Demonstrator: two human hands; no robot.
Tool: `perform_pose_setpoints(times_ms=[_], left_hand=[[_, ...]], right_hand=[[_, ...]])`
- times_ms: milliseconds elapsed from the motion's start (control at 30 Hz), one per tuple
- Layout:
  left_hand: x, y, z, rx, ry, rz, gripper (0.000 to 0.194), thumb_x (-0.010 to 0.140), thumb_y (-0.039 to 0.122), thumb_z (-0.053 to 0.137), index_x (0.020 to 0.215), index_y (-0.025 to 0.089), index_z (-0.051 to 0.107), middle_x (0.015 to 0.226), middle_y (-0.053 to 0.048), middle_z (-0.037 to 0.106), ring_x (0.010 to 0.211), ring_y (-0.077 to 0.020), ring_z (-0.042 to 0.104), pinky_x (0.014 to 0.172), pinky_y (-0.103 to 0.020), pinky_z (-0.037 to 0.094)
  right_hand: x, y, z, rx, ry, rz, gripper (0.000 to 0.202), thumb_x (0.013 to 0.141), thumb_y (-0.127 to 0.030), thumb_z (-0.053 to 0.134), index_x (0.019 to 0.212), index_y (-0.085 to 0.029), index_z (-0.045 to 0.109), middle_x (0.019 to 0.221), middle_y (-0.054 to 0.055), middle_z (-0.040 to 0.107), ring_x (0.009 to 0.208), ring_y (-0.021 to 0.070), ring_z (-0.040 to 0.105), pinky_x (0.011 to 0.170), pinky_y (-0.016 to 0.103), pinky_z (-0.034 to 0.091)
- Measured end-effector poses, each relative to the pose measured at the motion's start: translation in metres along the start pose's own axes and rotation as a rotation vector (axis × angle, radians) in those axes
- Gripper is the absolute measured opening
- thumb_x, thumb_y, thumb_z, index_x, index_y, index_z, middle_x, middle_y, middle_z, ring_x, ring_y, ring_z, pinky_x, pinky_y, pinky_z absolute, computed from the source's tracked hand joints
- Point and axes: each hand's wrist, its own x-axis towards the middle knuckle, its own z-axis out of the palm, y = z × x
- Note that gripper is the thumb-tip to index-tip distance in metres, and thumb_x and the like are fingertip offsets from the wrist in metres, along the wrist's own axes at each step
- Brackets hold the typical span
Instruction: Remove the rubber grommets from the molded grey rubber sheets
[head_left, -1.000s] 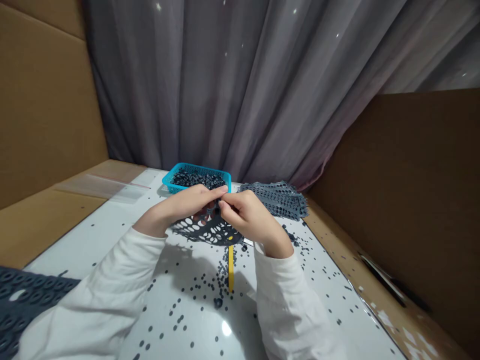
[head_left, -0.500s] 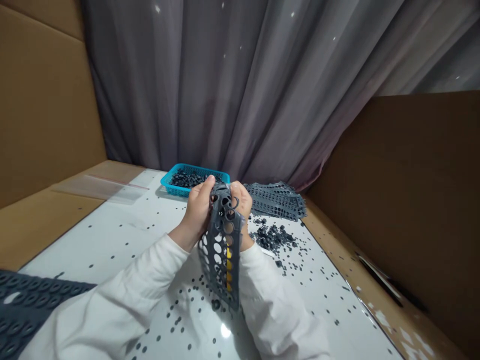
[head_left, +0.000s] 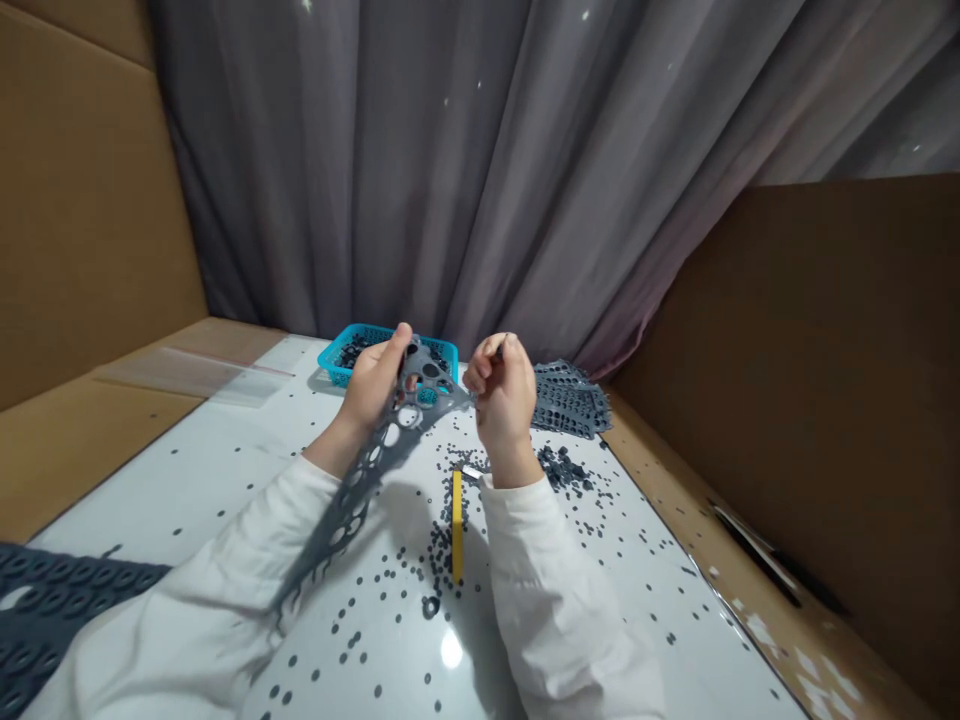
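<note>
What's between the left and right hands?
In the head view, the perforated gray sheet stretches from the left hand toward the right hand; part of the blue basket shows behind it.

Sheet (head_left: 397, 455): being held in left fingers (head_left: 401, 342). Basket (head_left: 330, 358): being partly hidden behind them. Sheet stack (head_left: 571, 398): lying right of right fingers (head_left: 478, 374); parts pile (head_left: 561, 468): lying nearer. Stick (head_left: 457, 525): being flanked by discs (head_left: 439, 547), before and between both.
</note>
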Motion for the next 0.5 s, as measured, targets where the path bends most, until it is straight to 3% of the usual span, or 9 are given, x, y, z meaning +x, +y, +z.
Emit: perform_pose_setpoints(times_ms=[233,400,500], left_hand=[[-0.009,0.014,0.000,0.237,-0.125,0.291,0.043,0.076,0.046,0.059,0.047,0.016,0.050,0.045,0.003,0.045,0.044,-0.0081,0.039,0.042,-0.020,0.031],[-0.011,0.019,-0.001,0.414,-0.276,0.357,0.039,0.083,0.039,0.051,0.052,0.016,0.053,0.050,0.002,0.049,0.050,-0.0104,0.043,0.048,-0.021,0.032],[-0.012,0.020,-0.001,0.467,-0.286,0.385,0.038,0.084,0.037,0.049,0.052,0.016,0.050,0.050,0.003,0.046,0.050,-0.0102,0.040,0.049,-0.021,0.031]], right_hand=[[0.000,-0.027,-0.020,-0.663,-0.312,-0.130,0.028,0.090,-0.033,0.042,0.066,-0.019,0.046,0.060,-0.003,0.042,0.056,0.0090,0.037,0.055,0.025,0.029],[-0.006,-0.044,-0.014,-0.898,-0.393,-0.209,0.025,0.091,-0.032,0.040,0.070,-0.019,0.044,0.060,-0.004,0.041,0.057,0.0094,0.039,0.057,0.024,0.029],[-0.009,-0.048,-0.011,-1.021,-0.467,-0.192,0.025,0.091,-0.030,0.040,0.069,-0.019,0.041,0.060,-0.004,0.041,0.056,0.0095,0.038,0.056,0.025,0.026]])
